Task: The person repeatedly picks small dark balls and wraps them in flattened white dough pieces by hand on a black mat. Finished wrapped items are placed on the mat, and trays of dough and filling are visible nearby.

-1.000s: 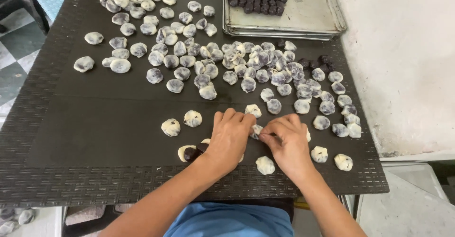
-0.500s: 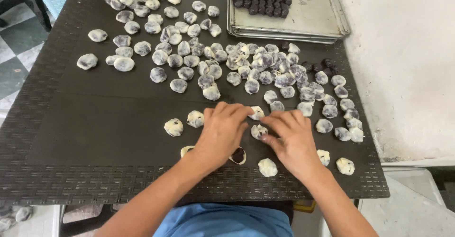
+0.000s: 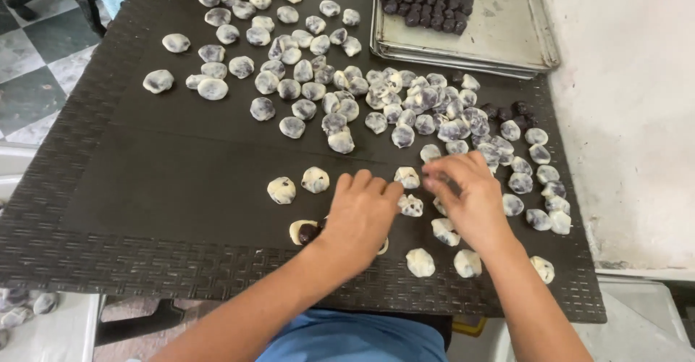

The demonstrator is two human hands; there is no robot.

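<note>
Counting dough-wrapped balls (image 3: 340, 141): approx. 100+ are spread beyond both hands; exact no. can't be told. One open piece (image 3: 302, 232) with dark filling is seen just left of left hand (image 3: 360, 213), laid flat, fingers loosely spread. A ball (image 3: 430, 179) is pinched by right hand (image 3: 467, 195) fingertips.

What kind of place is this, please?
Probably a small food-making workspace, perhaps a home kitchen or a shop. Many dough-wrapped balls lie on a dark woven table, a metal tray holds dark filling balls, and the floor is tiled.
</note>
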